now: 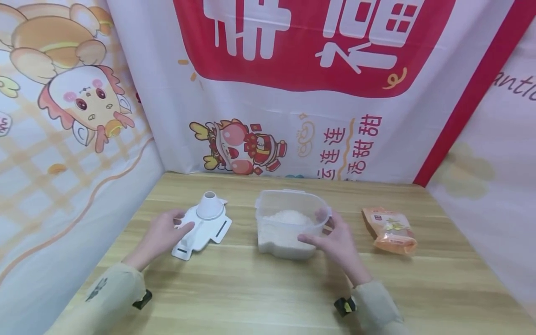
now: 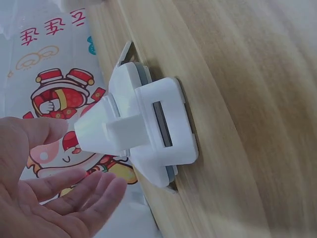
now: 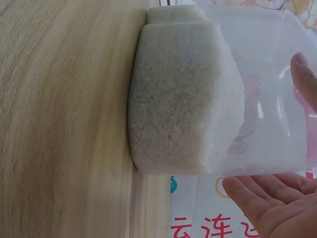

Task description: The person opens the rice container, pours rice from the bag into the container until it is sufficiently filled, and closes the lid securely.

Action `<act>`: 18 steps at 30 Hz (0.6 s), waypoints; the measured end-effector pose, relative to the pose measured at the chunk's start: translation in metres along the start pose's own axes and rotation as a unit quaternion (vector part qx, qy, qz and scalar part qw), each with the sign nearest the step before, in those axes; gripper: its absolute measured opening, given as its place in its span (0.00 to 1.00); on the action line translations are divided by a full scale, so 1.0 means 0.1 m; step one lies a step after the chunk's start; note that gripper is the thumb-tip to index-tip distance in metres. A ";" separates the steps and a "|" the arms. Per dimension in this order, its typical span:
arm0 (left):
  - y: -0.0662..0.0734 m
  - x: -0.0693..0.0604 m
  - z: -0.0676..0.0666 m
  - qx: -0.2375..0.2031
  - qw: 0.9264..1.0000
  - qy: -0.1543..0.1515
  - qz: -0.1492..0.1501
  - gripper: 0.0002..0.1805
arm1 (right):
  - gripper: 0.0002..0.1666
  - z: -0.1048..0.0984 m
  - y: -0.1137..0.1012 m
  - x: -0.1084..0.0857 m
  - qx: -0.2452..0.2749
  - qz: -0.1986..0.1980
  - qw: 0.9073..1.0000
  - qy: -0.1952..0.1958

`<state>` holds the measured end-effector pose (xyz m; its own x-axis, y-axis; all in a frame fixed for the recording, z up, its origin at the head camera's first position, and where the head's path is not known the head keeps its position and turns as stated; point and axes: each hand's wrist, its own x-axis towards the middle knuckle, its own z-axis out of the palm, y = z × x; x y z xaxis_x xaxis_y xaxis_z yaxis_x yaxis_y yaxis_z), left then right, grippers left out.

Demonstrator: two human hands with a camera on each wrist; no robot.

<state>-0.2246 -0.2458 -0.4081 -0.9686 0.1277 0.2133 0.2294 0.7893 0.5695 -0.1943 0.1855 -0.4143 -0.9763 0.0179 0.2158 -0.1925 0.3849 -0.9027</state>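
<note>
A clear plastic container [image 1: 289,242] of white rice [image 3: 178,99] stands on the table. My right hand [image 1: 335,235] is at its right side, thumb in front and fingers behind, relaxed around the wall; in the right wrist view the fingers [image 3: 277,193] lie along the side. A white lid with a cone-shaped spout [image 1: 209,207] lies on the table to the left. Beside its left edge my left hand [image 1: 165,232] hovers with fingers spread; the left wrist view shows the hand [image 2: 59,188] near the spout [image 2: 99,126], holding nothing.
An orange and white packet [image 1: 391,230] lies on the wooden table [image 1: 234,298] to the right of the container. Printed cloth [image 1: 251,107] hangs along the table's back edge, with more cloth at the left and right sides.
</note>
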 end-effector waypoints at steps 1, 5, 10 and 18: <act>0.00 0.01 0.01 0.004 1.000 0.001 0.000 0.26 | 0.53 0.00 0.00 0.00 -0.001 -0.001 1.000 0.000; -0.02 0.05 0.07 0.015 1.000 0.005 0.007 0.27 | 0.53 0.00 0.01 0.01 -0.009 -0.006 1.000 0.001; -0.03 0.05 0.10 0.021 1.000 0.010 0.010 0.27 | 0.53 0.00 0.00 0.01 -0.016 -0.003 1.000 -0.001; 0.02 0.08 0.06 0.029 1.000 -0.001 -0.004 0.29 | 0.53 -0.01 0.02 0.02 -0.001 -0.003 1.000 -0.005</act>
<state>-0.2329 -0.2394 -0.4103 -0.9707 0.1231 0.2066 0.2161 0.8236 0.5243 -0.1962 0.1868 -0.4154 -0.9758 0.0068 0.2185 -0.1989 0.3877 -0.9001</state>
